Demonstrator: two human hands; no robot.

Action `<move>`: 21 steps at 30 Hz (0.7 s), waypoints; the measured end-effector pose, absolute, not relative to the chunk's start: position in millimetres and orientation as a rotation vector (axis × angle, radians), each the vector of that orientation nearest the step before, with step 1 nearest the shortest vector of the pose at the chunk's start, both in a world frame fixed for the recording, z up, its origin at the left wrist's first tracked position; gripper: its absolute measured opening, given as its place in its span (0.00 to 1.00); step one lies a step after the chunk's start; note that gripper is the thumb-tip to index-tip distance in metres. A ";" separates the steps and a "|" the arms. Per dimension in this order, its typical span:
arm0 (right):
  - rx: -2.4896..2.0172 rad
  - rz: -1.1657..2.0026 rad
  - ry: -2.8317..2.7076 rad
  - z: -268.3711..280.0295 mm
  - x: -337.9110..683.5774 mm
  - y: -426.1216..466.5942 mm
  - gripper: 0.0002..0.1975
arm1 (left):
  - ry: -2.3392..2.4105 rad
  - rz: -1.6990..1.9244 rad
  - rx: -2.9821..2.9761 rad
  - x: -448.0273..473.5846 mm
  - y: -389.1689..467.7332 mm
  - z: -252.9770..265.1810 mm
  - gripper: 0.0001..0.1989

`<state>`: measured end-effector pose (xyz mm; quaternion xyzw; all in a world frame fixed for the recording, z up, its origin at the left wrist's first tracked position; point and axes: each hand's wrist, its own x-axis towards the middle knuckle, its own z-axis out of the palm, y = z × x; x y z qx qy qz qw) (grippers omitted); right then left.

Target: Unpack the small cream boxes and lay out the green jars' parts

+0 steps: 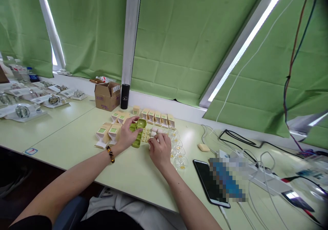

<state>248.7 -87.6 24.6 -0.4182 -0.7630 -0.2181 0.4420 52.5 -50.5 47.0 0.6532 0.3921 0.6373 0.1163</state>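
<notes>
My left hand [127, 133] is closed on a small green square tray [141, 123], its thumb and fingers at the tray's left side. More green trays [136, 143] lie in a column beneath and beside those fingers. To their right sit rows of small yellowish pieces [145, 134]. My right hand [161, 149] is bent over the right edge of these pieces with its fingertips pinched together; whatever lies between them is hidden. Just behind it stand several small white blocks [154, 131]. Clear plastic shells [179, 150] with yellow bits form a column right of this hand.
Open cream cartons [101, 136] stand at left, with more cartons [157, 118] behind. A cardboard box [107, 96] and a black cylinder [124, 96] are by the wall. At right lie a phone [208, 182], a power strip [266, 182] and cables. Packaged items [23, 111] cover the far left.
</notes>
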 end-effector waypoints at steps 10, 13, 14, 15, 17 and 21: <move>-1.362 -0.589 -2.126 8.5 236.7 -81.2 0.06 | 1.165 1.912 1.974 54.5 -49.7 45.0 0.10; -1.400 -0.593 -2.155 6.0 235.4 -79.6 0.07 | 1.156 1.897 1.949 55.6 -48.9 43.3 0.08; -1.405 -0.592 -2.170 4.9 234.9 -78.8 0.07 | 1.151 1.888 1.932 56.0 -48.9 43.2 0.08; -1.407 -0.590 -2.187 3.9 234.4 -78.1 0.06 | 1.146 1.878 1.908 56.3 -49.1 43.4 0.09; -1.402 -0.579 -2.215 3.3 234.4 -77.3 0.06 | 1.135 1.841 1.846 57.0 -49.9 45.1 0.11; -1.347 -0.547 -2.122 12.1 240.9 -79.8 0.06 | 1.026 1.700 1.663 57.9 -51.4 50.6 0.17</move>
